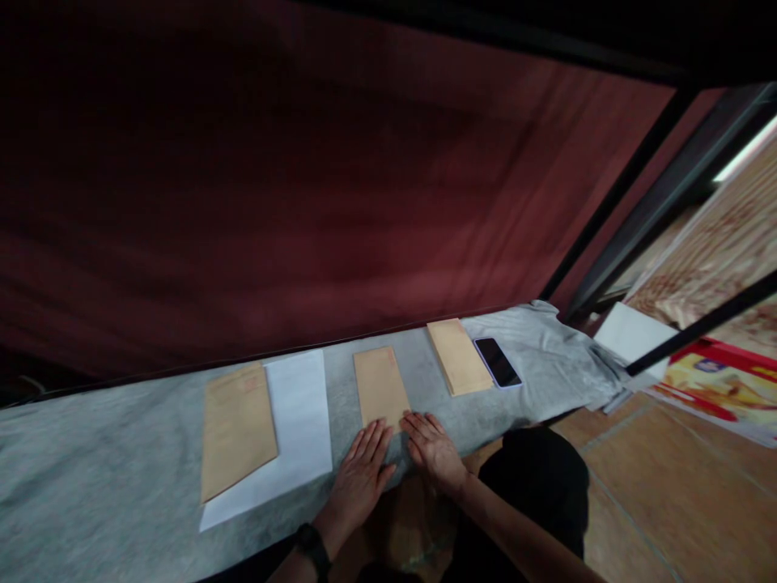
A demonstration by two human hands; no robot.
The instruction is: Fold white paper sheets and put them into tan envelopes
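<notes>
Below a dark red backdrop (364, 243), a grey cloth (121, 461) bears the middle brown envelope (381, 385), its long axis running away from the person, far end slightly left. The left hand (363, 465) and right hand (435, 453), open, fingers extended, gripping nothing, rest equally near at its near end.

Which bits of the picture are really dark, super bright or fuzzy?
Head view: the red backdrop sinks to near black at upper left; head view: a white strip shines brightly near the right edge; head view: the middle brown envelope shows plainly, but its red print is too fuzzy to read.
</notes>
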